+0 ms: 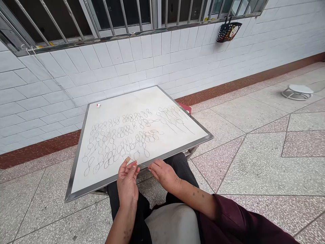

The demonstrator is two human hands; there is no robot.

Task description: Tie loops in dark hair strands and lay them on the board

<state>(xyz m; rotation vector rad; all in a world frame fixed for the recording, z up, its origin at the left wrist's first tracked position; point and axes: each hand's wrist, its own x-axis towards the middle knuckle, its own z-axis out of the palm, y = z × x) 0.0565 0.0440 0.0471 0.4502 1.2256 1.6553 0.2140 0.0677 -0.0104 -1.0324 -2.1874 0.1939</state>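
My left hand is at the near edge of the white table, its thumb and fingers pinched on a thin wire. A small loop of it seems to stand above the fingertips, against the tabletop. To the right, my right hand is closed, fingertips together at the other end of the same wire. A tan strip shows at a left fingertip. Beyond the hands lie several rows of thin wires bent into figure-eight loops. Wires with one loop and a long straight tail lie at the right.
The table has a metal rim and stands near a white tiled wall. A small red-and-white item lies at its far left corner. A black basket hangs from the window bars. A round stool stands far right.
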